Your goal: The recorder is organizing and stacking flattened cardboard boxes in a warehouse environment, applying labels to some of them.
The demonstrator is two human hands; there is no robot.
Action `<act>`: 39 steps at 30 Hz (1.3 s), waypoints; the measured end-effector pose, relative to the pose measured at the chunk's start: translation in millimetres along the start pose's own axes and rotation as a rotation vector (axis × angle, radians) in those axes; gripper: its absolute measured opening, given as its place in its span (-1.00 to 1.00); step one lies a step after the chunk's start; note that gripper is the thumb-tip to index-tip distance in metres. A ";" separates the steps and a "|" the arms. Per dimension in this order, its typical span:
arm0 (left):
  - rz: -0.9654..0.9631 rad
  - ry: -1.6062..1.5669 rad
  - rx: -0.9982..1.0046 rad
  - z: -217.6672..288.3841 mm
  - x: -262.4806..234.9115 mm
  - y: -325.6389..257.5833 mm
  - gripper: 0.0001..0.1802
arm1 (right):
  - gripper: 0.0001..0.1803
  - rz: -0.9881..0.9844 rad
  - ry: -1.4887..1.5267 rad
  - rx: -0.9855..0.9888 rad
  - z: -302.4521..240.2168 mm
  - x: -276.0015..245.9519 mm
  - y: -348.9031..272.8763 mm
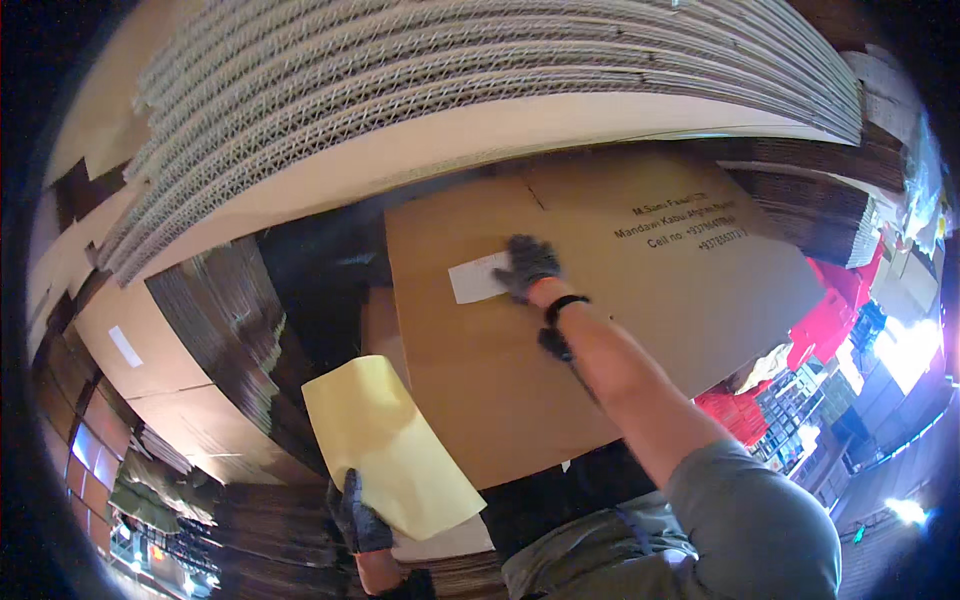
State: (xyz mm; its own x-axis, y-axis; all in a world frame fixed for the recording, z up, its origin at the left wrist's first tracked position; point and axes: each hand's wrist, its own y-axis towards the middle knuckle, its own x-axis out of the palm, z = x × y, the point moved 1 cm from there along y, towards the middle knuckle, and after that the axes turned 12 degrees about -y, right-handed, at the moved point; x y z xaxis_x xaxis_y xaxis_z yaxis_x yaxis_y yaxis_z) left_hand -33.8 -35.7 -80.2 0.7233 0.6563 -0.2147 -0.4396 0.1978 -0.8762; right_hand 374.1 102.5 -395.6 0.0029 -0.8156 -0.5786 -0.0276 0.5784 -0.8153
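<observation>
Stacks [215,330]: flattened corrugated cartons, banked at far left and lower left; a larger stack [450,70] arches overhead.

Left hand [357,517]: dark glove, low in view, fingers closed in a pinch on the bottom edge of the sheet.

Sheet [390,445]: pale yellow, smooth, held up clear of the stacks, its right edge overlapping the carton below. Likely label backing, though that cannot be confirmed.

Carton [600,330]: flat brown board, tilted, centre of view; black print at its upper right.

Label [478,277]: small white rectangle, lying on the carton's upper left part.

Right hand [527,267]: dark glove, black wristband, arm stretched forward; fingers together and flat on the label's right end.

Handling note: by appearance the label is being pressed down. Judged best practice is a firm stroke from one end to the other, flat-fingered, corners last, to avoid bubbles and lifted edges.

Crates [830,320]: red, at right, beyond the carton.
</observation>
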 end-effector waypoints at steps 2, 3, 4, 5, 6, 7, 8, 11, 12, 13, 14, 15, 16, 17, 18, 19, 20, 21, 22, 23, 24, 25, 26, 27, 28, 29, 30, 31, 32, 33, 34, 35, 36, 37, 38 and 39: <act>-0.002 -0.010 0.006 12.9 7.0 -5.4 -0.63 | -0.09 -0.146 -0.102 0.126 58.4 -20.3 -17.8; -0.030 -0.042 0.013 20.5 21.8 -12.5 -0.62 | -0.09 -0.150 -0.184 0.194 97.3 -26.4 -32.8; -0.063 -0.075 0.022 27.1 33.5 -18.1 -0.61 | -0.08 -0.093 -0.226 0.216 136.9 -27.2 -53.8; -0.090 -0.080 0.032 19.2 19.1 -9.2 -0.61 | -0.08 -0.030 -0.263 0.235 162.3 -29.9 -73.4; -0.044 -0.113 0.010 6.7 -26.9 6.9 -0.61 | -0.07 -0.141 -0.244 0.170 150.1 -49.8 -91.0; -0.013 -0.151 -0.027 1.3 -50.4 18.1 -0.60 | -0.06 -0.252 -0.236 0.122 143.0 -80.4 -117.8; -0.042 -0.157 -0.031 10.0 -24.0 8.7 -0.60 | -0.04 -0.325 -0.230 0.034 144.8 -108.9 -147.7; -0.063 -0.052 0.133 59.1 33.3 -47.0 -0.60 | 0.01 -0.334 -0.095 -0.174 135.0 -145.3 -223.6; -0.074 -0.117 0.085 60.8 24.8 -44.6 -0.60 | 0.03 -0.282 0.024 -0.299 125.3 -150.3 -243.8; -0.093 -0.182 0.037 64.4 25.9 -40.1 -0.60 | 0.03 -0.262 0.029 -0.296 110.3 -150.5 -251.0; -0.100 -0.179 0.053 69.3 22.4 -40.6 -0.60 | 0.04 -0.202 -0.062 -0.264 84.3 -144.7 -248.7; -0.133 -0.102 0.109 72.8 24.2 -39.9 -0.60 | 0.05 -0.143 -0.158 -0.230 61.1 -141.5 -237.0; -0.157 -0.021 0.166 76.1 23.3 -36.8 -0.60 | 0.07 -0.157 -0.142 -0.154 37.9 -137.5 -216.1; -0.154 -0.017 0.178 73.9 11.8 -26.6 -0.60 | 0.10 -0.176 -0.125 -0.081 14.7 -132.6 -190.9; -0.154 -0.065 0.142 66.2 -16.1 -13.8 -0.60 | 0.10 -0.219 -0.135 -0.094 -9.2 -131.7 -156.0; -0.162 -0.113 0.102 58.6 -41.2 -4.4 -0.59 | 0.10 -0.263 -0.147 -0.098 -23.2 -123.4 -122.8; -0.152 -0.107 0.108 50.0 -69.4 -0.1 -0.59 | 0.07 -0.165 -0.090 -0.138 -36.7 -92.2 -95.7; -0.150 -0.125 0.085 38.3 -89.5 12.0 -0.58 | 0.04 -0.057 -0.038 -0.165 -42.1 -66.4 -66.4; -0.120 -0.144 0.072 32.8 -107.8 18.5 -0.57 | 0.04 -0.055 -0.031 -0.192 -68.6 -59.3 -57.4; -0.073 -0.185 0.056 35.6 -73.8 -1.2 -0.53 | 0.01 -0.056 -0.018 -0.230 -71.8 -44.3 -62.0; -0.065 -0.178 0.051 46.1 -60.2 -20.9 -0.53 | -0.02 -0.054 0.008 -0.296 -94.8 -36.3 -76.2; -0.045 -0.198 0.034 56.5 -54.7 -41.2 -0.52 | -0.02 -0.065 0.013 -0.302 -121.7 -32.8 -94.1; -0.032 -0.222 0.019 66.0 -46.2 -59.0 -0.50 | -0.06 -0.220 0.093 -0.524 -149.7 -34.1 -112.6; -0.045 -0.227 0.023 74.8 -23.5 -72.9 -0.50 | -0.10 -0.360 0.167 -0.738 -169.1 -42.0 -124.2; -0.058 -0.205 0.104 82.7 3.2 -86.4 -0.50 | -0.14 -0.497 0.235 -0.945 -175.9 -48.7 -136.3; -0.079 -0.184 0.183 89.4 17.9 -97.4 -0.49 | -0.14 -0.477 0.222 -0.924 -167.2 -53.3 -137.2; -0.109 -0.197 0.197 73.8 -36.2 -68.5 -0.49 | -0.17 -0.327 0.201 -0.957 -142.9 -48.2 -160.5; -0.168 -0.243 0.129 44.8 -92.5 -43.6 -0.49 | -0.19 -0.170 0.166 -0.990 -92.9 -39.6 -186.7; -0.218 -0.294 0.080 42.5 -107.3 -0.9 -0.49 | -0.21 -0.006 0.123 -1.044 -48.5 -35.7 -209.1; -0.232 -0.465 -0.083 38.2 -83.2 2.7 -0.51 | -0.22 0.153 0.069 -1.033 -27.3 -40.8 -218.3; -0.304 -0.469 -0.089 51.3 -48.5 -9.1 -0.51 | -0.23 0.312 0.015 -1.022 -2.4 -55.6 -216.5; -0.314 -0.336 0.074 76.2 -33.1 -37.4 -0.52 | -0.34 0.229 -0.119 -0.817 3.4 -121.3 -247.0; -0.319 -0.207 0.243 96.7 -21.7 -60.6 -0.53 | -0.44 0.154 -0.243 -0.603 9.6 -202.4 -291.1; -0.400 -0.015 0.414 116.5 -12.5 -65.8 -0.56 | -0.44 0.197 -0.256 -0.563 27.4 -213.2 -299.1; -0.450 -0.022 0.438 127.7 1.0 -74.2 -0.56 | -0.55 0.289 -0.068 -0.243 49.2 -217.7 -296.9; -0.497 -0.119 0.380 137.2 17.6 -84.8 -0.56 | -0.64 0.377 0.133 0.071 70.5 -218.2 -291.0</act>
State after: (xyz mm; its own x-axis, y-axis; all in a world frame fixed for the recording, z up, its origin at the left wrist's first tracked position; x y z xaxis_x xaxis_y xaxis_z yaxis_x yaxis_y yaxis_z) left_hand -56.9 59.0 49.5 0.8348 0.4923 0.2466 -0.2413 0.7297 -0.6398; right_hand 451.9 113.4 -33.6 -0.1238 -0.5383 -0.8336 0.0669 0.8337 -0.5482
